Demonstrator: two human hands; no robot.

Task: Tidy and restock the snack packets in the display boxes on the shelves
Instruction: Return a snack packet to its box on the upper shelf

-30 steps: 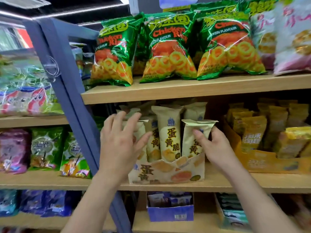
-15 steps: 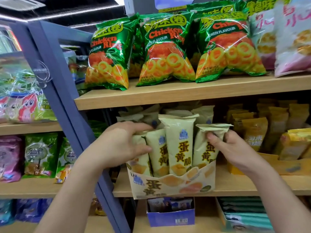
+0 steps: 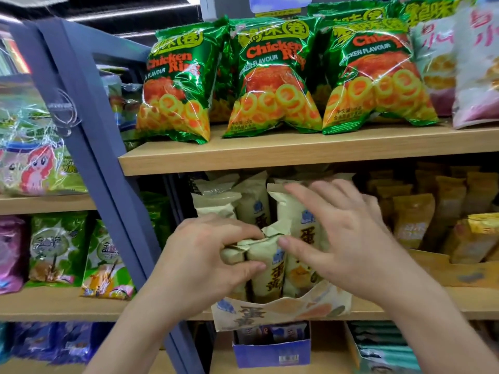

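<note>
1. The green bags [image 3: 275, 76] along the front edge of the top shelf [image 3: 297, 152] read "Chicken" and "FLAVOUR" in English under Chinese characters; rings are printed low on each one.
2. The cream snack packets [image 3: 266, 268] stand upright in a display box [image 3: 280, 311] at the front edge of the middle shelf [image 3: 472, 303], just right of the blue shelf post [image 3: 89, 147]. Each packet carries a small blue logo and dark Chinese characters; the box front repeats them.
3. The left hand [image 3: 205, 260] is clenched on the tops of the front left packets, thumb below, fingers curled over the crumpled seals.
4. The right hand [image 3: 348, 238] is spread open over the packets on the right of the box, thumb tip touching the front middle packet; it grips nothing that I can see.
5. The box front overhangs the shelf edge slightly. To its right sits a yellow box [image 3: 445, 271] of yellow packets [image 3: 413, 217], close beside it, with little free shelf between.
6. Below, a blue box [image 3: 272, 352] shows a barcode; its other print is too blurred to read.
7. The pink bags [image 3: 475, 66] at the top right are cut off by the frame, and the right hand is motion-blurred.
</note>
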